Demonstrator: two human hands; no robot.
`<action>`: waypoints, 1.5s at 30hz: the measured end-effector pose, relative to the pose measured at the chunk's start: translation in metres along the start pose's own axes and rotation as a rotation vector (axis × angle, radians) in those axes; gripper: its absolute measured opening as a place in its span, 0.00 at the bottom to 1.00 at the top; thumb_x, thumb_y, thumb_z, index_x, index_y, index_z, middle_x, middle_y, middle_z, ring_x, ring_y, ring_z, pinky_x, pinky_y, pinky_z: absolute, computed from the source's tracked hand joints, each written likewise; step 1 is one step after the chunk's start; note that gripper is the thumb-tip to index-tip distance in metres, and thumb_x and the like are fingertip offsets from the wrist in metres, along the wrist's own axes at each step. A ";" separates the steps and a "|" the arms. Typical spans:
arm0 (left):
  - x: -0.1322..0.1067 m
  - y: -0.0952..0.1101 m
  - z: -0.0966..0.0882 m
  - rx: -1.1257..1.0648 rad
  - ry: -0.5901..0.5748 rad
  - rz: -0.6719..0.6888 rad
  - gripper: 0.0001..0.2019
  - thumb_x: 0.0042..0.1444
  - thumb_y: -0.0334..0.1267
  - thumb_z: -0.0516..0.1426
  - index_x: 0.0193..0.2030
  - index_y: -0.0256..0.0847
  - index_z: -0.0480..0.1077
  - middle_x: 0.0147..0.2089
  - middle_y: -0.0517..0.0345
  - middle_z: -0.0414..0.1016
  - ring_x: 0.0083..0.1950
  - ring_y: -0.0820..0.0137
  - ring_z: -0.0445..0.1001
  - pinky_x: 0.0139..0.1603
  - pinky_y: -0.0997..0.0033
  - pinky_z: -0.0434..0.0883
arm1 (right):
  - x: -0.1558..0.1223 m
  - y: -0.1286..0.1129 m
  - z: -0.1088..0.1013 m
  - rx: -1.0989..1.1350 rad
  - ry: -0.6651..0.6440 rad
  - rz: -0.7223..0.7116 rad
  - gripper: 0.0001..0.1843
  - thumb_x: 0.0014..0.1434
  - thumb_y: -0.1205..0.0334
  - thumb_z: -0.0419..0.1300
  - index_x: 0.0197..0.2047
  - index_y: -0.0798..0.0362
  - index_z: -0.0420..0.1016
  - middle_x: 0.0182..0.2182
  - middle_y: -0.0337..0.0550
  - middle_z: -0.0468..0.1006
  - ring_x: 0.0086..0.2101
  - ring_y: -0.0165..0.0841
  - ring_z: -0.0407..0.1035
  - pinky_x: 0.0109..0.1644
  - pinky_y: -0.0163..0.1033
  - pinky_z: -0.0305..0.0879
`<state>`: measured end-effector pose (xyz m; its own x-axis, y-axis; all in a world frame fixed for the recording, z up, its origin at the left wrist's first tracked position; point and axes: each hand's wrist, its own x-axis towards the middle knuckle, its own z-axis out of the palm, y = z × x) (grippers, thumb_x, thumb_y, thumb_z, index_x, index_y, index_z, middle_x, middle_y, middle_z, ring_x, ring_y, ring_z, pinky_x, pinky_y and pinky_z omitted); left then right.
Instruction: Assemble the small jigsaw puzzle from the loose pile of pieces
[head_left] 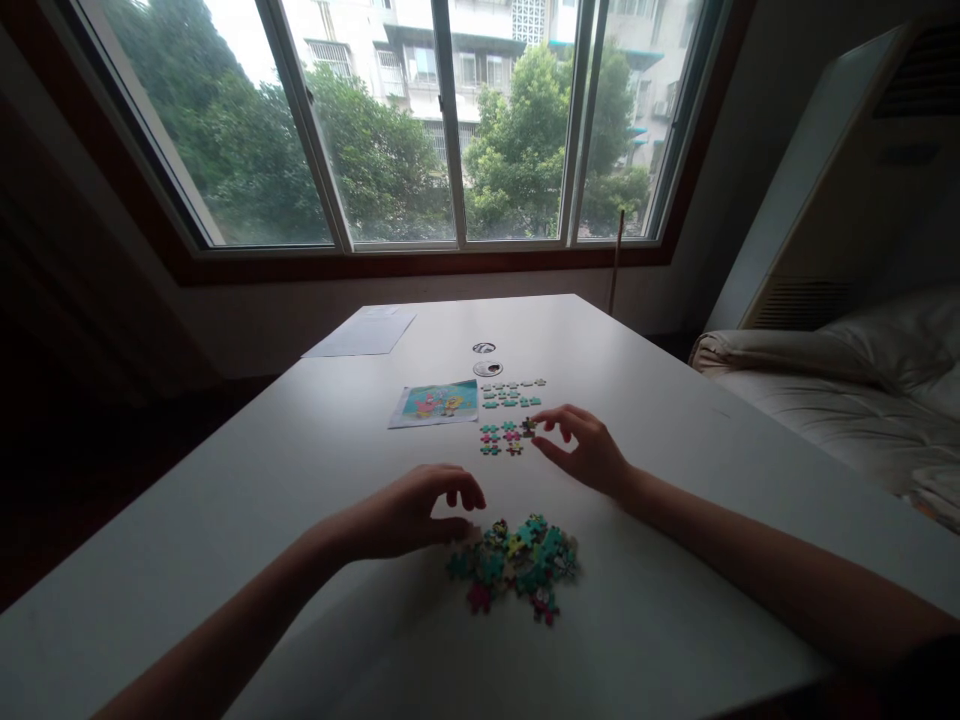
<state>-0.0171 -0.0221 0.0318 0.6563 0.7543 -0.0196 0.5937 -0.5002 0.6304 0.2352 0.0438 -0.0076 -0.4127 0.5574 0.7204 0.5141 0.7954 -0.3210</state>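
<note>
My right hand [589, 447] reaches to the small sorted puzzle pieces [490, 433] and has a dark jigsaw puzzle piece [528, 428] at the tips of its thumb and index finger. My left hand [420, 510] hovers at the upper left edge of a loose heap of puzzle pieces [532, 560], fingers bent and thumb apart, with nothing visible in it. Green, yellow and red pieces overlap in that heap. Beyond the right hand, more green pieces [512, 393] lie in rows. A colourful cartoon picture sheet [439, 402] lies left of these rows.
Two small round items [488, 368] lie behind the rows on the white table [337, 630]. A pale sheet [360, 332] rests at the far left corner. Past the far edge is a window [450, 130]; a bed with light covers [825, 390] stands at the right.
</note>
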 end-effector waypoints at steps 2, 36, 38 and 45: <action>-0.004 0.002 -0.002 0.032 -0.067 0.018 0.09 0.53 0.39 0.54 0.40 0.42 0.69 0.38 0.57 0.69 0.37 0.72 0.66 0.37 0.73 0.66 | -0.001 0.012 0.000 0.026 0.043 0.067 0.11 0.54 0.60 0.56 0.41 0.52 0.69 0.29 0.40 0.71 0.22 0.24 0.59 0.31 0.34 0.61; -0.004 -0.003 -0.005 -0.039 -0.192 -0.027 0.11 0.51 0.33 0.55 0.42 0.44 0.70 0.39 0.57 0.65 0.35 0.73 0.67 0.34 0.76 0.67 | 0.035 0.114 0.016 -0.180 -0.158 0.613 0.14 0.50 0.55 0.56 0.39 0.52 0.73 0.29 0.39 0.75 0.27 0.29 0.65 0.34 0.34 0.59; -0.004 -0.002 -0.005 -0.037 -0.185 -0.031 0.11 0.51 0.33 0.55 0.42 0.44 0.70 0.39 0.57 0.65 0.35 0.74 0.67 0.34 0.76 0.67 | 0.041 0.126 0.018 -0.199 -0.186 0.651 0.14 0.49 0.55 0.57 0.38 0.50 0.74 0.30 0.39 0.75 0.29 0.30 0.67 0.34 0.34 0.58; -0.003 -0.004 -0.004 -0.033 -0.182 -0.039 0.10 0.50 0.33 0.55 0.41 0.43 0.70 0.38 0.58 0.65 0.34 0.74 0.65 0.34 0.77 0.66 | 0.056 0.140 0.027 -0.238 -0.274 0.731 0.16 0.49 0.50 0.56 0.39 0.45 0.74 0.32 0.38 0.75 0.32 0.32 0.68 0.37 0.36 0.58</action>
<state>-0.0235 -0.0200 0.0326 0.7079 0.6822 -0.1828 0.6069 -0.4552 0.6515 0.2641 0.1929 -0.0292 -0.0647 0.9789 0.1936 0.8579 0.1536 -0.4903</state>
